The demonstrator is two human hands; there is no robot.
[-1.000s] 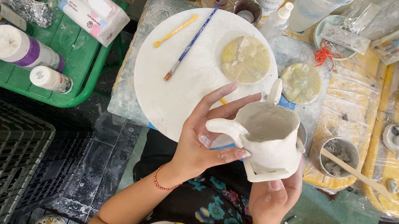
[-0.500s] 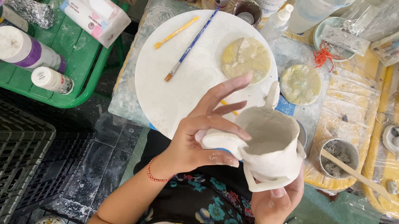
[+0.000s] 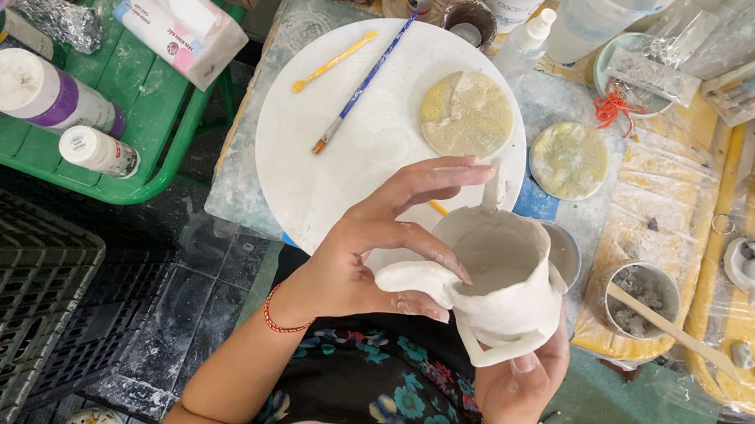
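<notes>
round white board (image 3: 344, 167), blue paintbrush (image 3: 362, 85), yellow tool (image 3: 334, 61), green tray (image 3: 140, 97), tissue pack (image 3: 182, 21)

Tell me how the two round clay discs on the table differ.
The left disc lies on the white round board; the right disc lies off it, on the blue mat. The left disc looks a bit larger and yellower; the right disc looks slightly greener. Both are flat, round and speckled, untouched by either hand.
</notes>
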